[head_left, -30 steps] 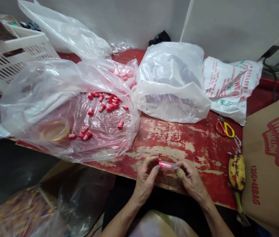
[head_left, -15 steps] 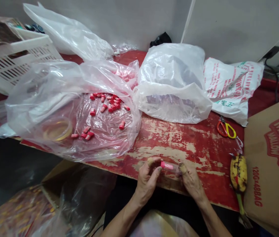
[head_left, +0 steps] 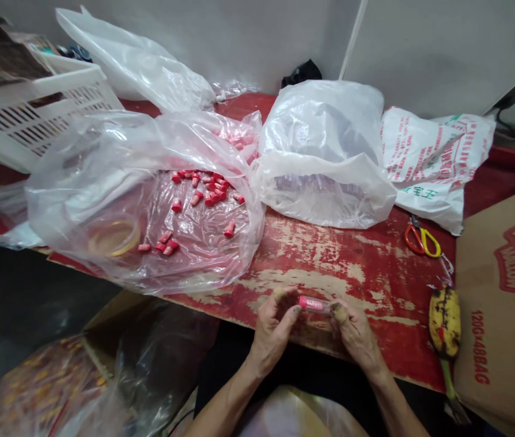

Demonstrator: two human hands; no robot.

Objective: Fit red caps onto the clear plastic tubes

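Note:
A small clear tube with a pink cap (head_left: 313,304) is held level between both my hands at the near edge of the worn red table (head_left: 330,261). My left hand (head_left: 274,328) pinches the pink-capped end with thumb and fingers. My right hand (head_left: 355,337) grips the clear end. Several loose pink caps (head_left: 203,194) lie on an open clear plastic bag (head_left: 116,200) to the upper left. A white-clear bag (head_left: 321,158) behind my hands holds more clear tubes.
A tape roll (head_left: 114,237) lies under the clear bag. Scissors (head_left: 421,240) and a spotted banana (head_left: 444,321) lie on the right, beside a cardboard box (head_left: 508,303). A white basket (head_left: 34,115) stands at the far left. A printed bag (head_left: 435,158) lies at the back right.
My hands and the tube have stayed almost in place at the table edge. The view has shifted slightly, so everything sits a little to the right.

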